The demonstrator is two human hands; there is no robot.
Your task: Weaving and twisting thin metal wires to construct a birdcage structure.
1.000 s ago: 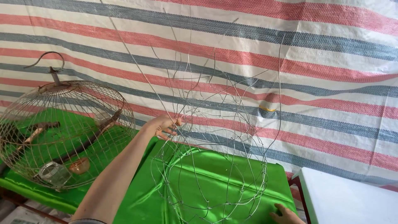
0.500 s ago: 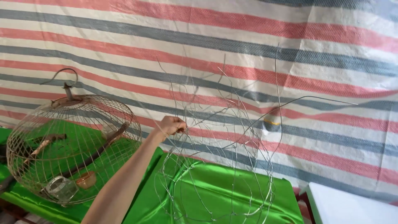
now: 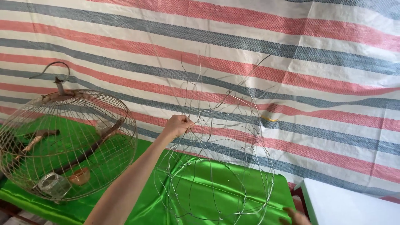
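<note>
An unfinished wire frame (image 3: pixel 221 166), thin silver wires bent into a rounded cage shape with loose ends sticking up, stands on the green satin cloth (image 3: pixel 196 191). My left hand (image 3: pixel 178 125) reaches out from the lower left and is shut on the wires at the frame's upper left. My right hand (image 3: pixel 296 216) shows only as fingertips at the bottom edge, touching the frame's lower right rim; whether it grips the wire is hidden.
A finished round wire birdcage (image 3: pixel 68 141) with a hook on top sits at the left, holding wooden perches, a glass jar and a small brown cup. A striped red, grey and white tarp (image 3: pixel 291 62) hangs behind. A white box (image 3: pixel 350 206) stands at lower right.
The view has shifted to the right and closer. My left hand keeps its hold on the frame's upper wires, and the frame has turned and tilted slightly. My right hand's fingertips have come back into view.
</note>
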